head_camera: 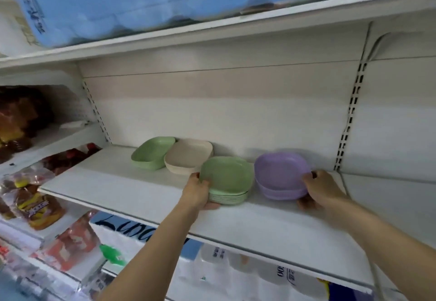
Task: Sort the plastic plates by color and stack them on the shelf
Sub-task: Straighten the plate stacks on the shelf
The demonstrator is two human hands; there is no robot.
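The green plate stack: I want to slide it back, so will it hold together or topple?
Probably holds together: the green plate stack is low, wide and nested. Likely light and stiff, as the left hand grips one edge. The smooth shelf should let it slide.

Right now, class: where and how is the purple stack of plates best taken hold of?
Grip the purple stack at its right rim, coming from the front right: thumb on the top plate's lip, fingers under the bottom plate. The green stack sits close on its left, leaving little room there; the right side is free. The right hand holds it so.
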